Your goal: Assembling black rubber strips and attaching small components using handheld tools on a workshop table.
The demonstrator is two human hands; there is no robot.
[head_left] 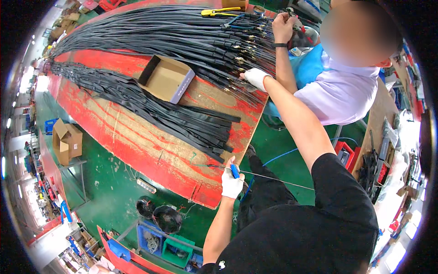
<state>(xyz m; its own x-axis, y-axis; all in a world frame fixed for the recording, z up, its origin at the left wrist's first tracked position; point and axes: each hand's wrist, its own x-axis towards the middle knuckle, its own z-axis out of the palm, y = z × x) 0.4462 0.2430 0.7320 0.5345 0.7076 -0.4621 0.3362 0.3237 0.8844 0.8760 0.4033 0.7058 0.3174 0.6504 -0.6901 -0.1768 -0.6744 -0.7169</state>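
My left hand (232, 183), in a white fingerless glove, is closed round a small blue tool or handle (235, 171) near the table's front edge. A long thin rod or wire (278, 181) passes at this hand and runs off to the right; whether the fingers hold it too is hard to see. My right hand (256, 78), gloved the same way, reaches across to a large bundle of black cables (182, 34) with metal-tipped ends. Its bare fingertips pinch at one cable end. A second bundle of black sleeves or cables (182, 121) lies nearer me.
An open cardboard box (167, 78) sits between the bundles on the worn red table (150, 160). Yellow-handled cutters (221, 12) lie at the far side. A co-worker (337, 91) stands close on the right, a hand (284, 28) over the cable ends. Black buckets (167, 219) stand on the floor.
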